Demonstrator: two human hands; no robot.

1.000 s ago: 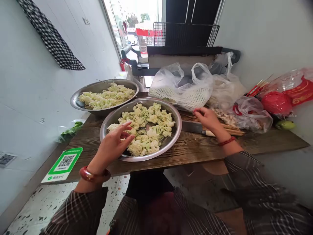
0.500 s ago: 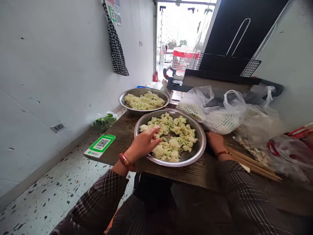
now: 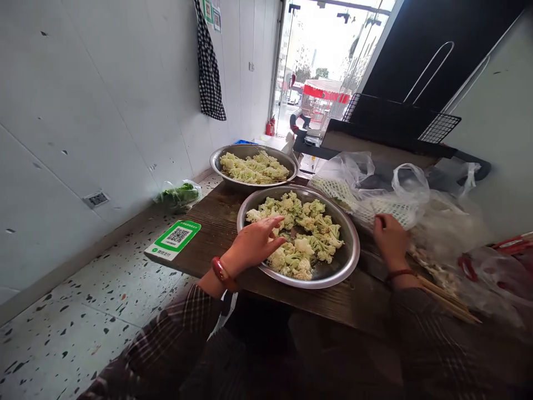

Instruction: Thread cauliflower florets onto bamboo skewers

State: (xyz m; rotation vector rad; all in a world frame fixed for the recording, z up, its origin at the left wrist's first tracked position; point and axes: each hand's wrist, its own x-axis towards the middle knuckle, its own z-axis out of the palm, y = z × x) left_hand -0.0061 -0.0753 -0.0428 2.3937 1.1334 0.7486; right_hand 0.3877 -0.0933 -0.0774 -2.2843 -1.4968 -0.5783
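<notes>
My left hand (image 3: 259, 243) reaches over the near left rim of a wide metal bowl (image 3: 353, 244), thumb and fingers apart, nothing held. Inside that bowl lie loose cauliflower florets (image 3: 302, 253), just beyond my fingertips. To the right of the bowl, my right hand (image 3: 391, 241) is raised in front of a plastic bag, fingers curled in. What it holds, if anything, I cannot make out. Thin wooden skewers (image 3: 453, 305) lie on the table beside my right wrist, partly hidden by it. Behind stands a second metal bowl (image 3: 214, 161) with cauliflower on skewers (image 3: 254, 169).
The dark wooden table (image 3: 212, 222) carries a green QR-code card (image 3: 175, 239) at its left corner. Clear plastic bags (image 3: 391, 200) crowd the right side. A bag of green vegetables (image 3: 179, 194) sits by the left wall. Behind the bags stands a black panel (image 3: 416, 55).
My right hand has lifted from beside the bowl's right rim and the skewers, up in front of the plastic bag. My left hand stays over the bowl. The view has tilted slightly.
</notes>
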